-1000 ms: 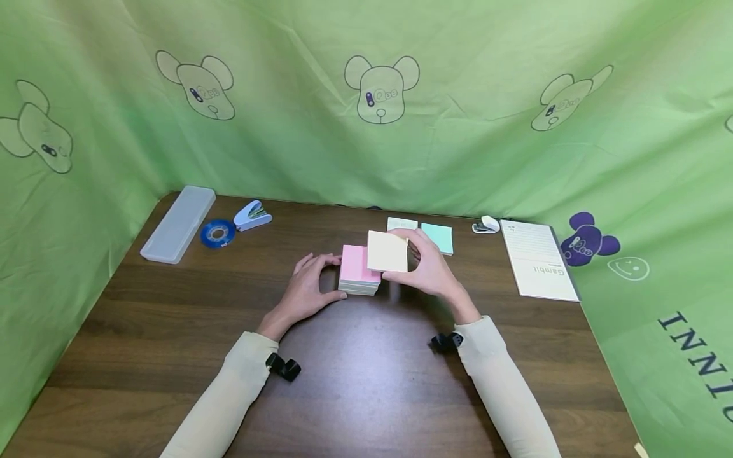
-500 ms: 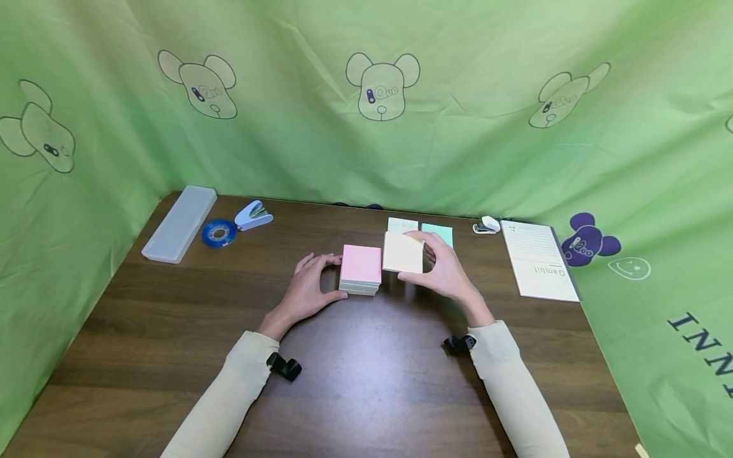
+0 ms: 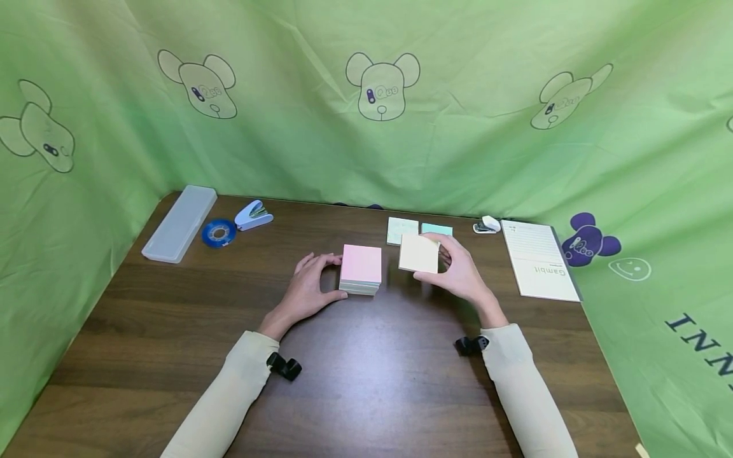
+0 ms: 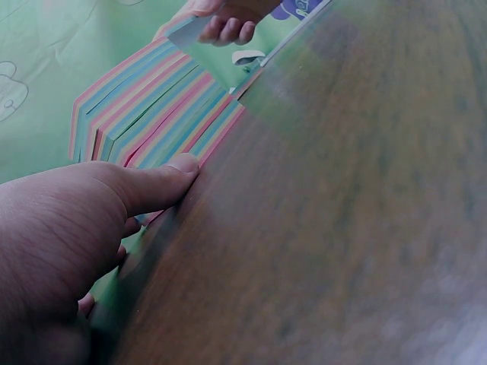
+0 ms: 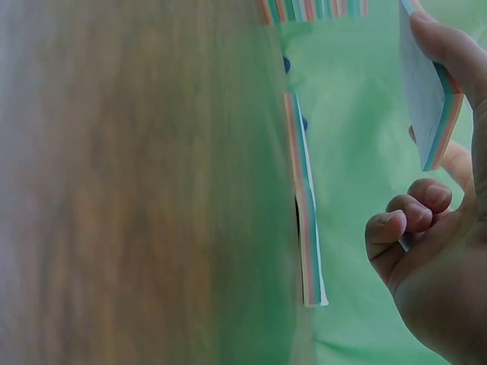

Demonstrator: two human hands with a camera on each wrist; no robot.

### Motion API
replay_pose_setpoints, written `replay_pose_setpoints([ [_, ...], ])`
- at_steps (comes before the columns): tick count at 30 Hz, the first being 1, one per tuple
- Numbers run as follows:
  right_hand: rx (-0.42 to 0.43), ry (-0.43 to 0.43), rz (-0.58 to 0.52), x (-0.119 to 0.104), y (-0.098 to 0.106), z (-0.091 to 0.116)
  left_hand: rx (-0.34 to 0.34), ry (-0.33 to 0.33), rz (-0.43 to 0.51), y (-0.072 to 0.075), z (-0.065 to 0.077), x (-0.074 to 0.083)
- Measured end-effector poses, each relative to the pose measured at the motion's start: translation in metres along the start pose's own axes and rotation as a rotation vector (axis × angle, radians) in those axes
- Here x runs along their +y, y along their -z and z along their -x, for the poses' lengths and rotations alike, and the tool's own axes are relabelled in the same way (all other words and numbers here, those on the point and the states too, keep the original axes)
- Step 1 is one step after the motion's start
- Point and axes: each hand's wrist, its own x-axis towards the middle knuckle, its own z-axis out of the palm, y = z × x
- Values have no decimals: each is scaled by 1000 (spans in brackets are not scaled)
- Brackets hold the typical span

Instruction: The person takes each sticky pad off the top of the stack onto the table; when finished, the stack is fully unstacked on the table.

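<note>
A tall stack of sticky note pads (image 3: pixel 361 264) with a pink top stands mid-table. My left hand (image 3: pixel 303 289) holds its left side. In the left wrist view the thumb (image 4: pixel 181 163) presses on the striped front face; the other fingers are mostly hidden. To the right of the stack, my right hand (image 3: pixel 458 270) pinches a cream-topped sticky note pad (image 3: pixel 419 253) by its right side, above the table. Its layered coloured edge shows in the right wrist view, where the held pad (image 5: pixel 426 99) sits between thumb and fingers.
Behind the held pad lie a pale sticky note pad (image 3: pixel 402 228) and a mint one (image 3: pixel 437 229). A white stapler (image 3: pixel 487 224) and a notepad (image 3: pixel 538 261) are at right. A plastic case (image 3: pixel 180 224), blue tape roll (image 3: pixel 219 233) and light-blue stapler (image 3: pixel 253 216) lie at left.
My right hand has carried the cream-topped pad rightward, from over the stack's right edge to a spot apart from it. The pink top is now uncovered. My left hand has stayed still.
</note>
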Motion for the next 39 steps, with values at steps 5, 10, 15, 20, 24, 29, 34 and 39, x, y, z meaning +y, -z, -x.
replay_pose_setpoints([
  [5,7,-6,18,6,11,1,-6,6,-1,-1,0,1],
  [10,17,-25,28,14,25,3,-8,8,0,0,-1,1],
  [15,29,-61,-17,24,37,5,-9,11,1,1,-1,1],
  [20,27,-85,-41,33,46,7,-3,8,6,1,0,2],
  [24,42,-102,-47,37,53,10,-1,6,5,1,0,2],
  [29,73,-136,-28,42,65,15,-7,12,0,1,0,2],
  [34,100,-158,45,45,77,21,-9,11,1,1,-1,2],
  [39,130,-158,115,50,86,23,-7,16,5,1,-1,2],
])
